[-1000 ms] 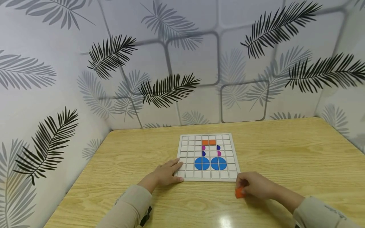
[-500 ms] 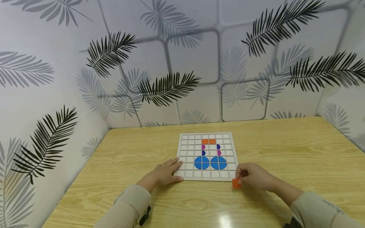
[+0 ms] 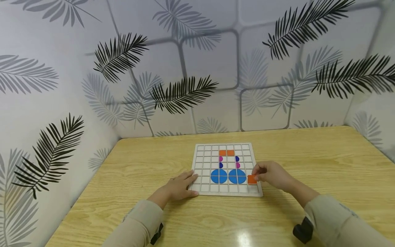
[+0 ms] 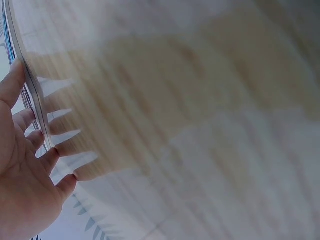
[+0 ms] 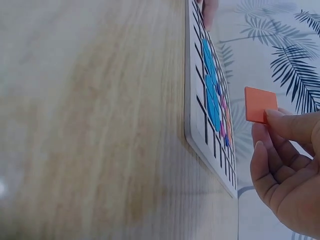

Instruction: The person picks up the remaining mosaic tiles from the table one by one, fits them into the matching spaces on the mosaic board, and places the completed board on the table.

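Note:
A white grid board (image 3: 205, 180) lies on the table, with two orange squares (image 3: 226, 153), small pink and dark blue half circles (image 3: 237, 165), and two blue circles (image 3: 218, 176) made of quarter pieces. My right hand (image 3: 273, 175) pinches an orange square tile (image 3: 252, 179) above the board's right side; the right wrist view shows this tile (image 5: 260, 105) between thumb and fingers, apart from the board. At the board's left edge rests my left hand (image 3: 179, 187), fingers straight and spread. In the left wrist view the left hand's (image 4: 30, 155) fingertips touch the edge and the tabletop.
The light wooden table (image 3: 148, 164) extends around the board on every side. Behind it stands a wall (image 3: 213, 109) with a leaf pattern. A black wrist device (image 3: 303, 230) sits under the right sleeve.
My right hand has carried the orange tile away from me, from the table in front of the board's lower right corner to above its right side. My left hand has stayed in place.

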The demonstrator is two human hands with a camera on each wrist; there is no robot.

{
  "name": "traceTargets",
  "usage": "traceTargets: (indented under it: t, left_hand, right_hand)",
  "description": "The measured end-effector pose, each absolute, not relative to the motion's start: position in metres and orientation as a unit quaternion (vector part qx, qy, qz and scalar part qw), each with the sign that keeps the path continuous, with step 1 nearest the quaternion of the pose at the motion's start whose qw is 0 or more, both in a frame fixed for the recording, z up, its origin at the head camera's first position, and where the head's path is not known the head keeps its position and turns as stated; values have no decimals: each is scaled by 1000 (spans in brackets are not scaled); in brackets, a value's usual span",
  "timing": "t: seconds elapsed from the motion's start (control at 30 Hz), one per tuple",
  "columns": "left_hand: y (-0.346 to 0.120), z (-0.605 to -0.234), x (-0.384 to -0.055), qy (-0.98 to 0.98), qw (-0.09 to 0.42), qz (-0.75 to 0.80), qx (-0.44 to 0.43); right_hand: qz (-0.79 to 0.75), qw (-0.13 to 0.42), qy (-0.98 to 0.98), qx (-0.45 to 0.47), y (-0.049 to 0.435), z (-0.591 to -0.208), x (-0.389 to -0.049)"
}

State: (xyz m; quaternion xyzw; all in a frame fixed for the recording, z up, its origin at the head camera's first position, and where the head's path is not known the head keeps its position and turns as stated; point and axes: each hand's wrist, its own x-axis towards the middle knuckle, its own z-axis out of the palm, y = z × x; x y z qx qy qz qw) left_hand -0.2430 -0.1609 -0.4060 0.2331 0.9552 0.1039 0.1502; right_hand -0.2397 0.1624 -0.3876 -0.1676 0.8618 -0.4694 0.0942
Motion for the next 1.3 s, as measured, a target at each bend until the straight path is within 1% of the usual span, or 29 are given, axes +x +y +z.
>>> traceTargets:
  t: [0.4,0.67,1.03,1.3]
  left_hand:
    - [-161,-407,-244,955,154,100,231]
    - [-163,-407,-245,955,157,100,233]
    - [-166,-405,-243,956,147,93,237]
    - [-166,-403,-243,954,150,99,239]
  right_hand:
    - [-473,69,868,-131,157,-396,-269]
    - [-470,52,870,-140,153,-399,-287]
    - [-439,38,890,-116,147,-402,-319]
    - [-431,32,898,-86,138,-402,-330]
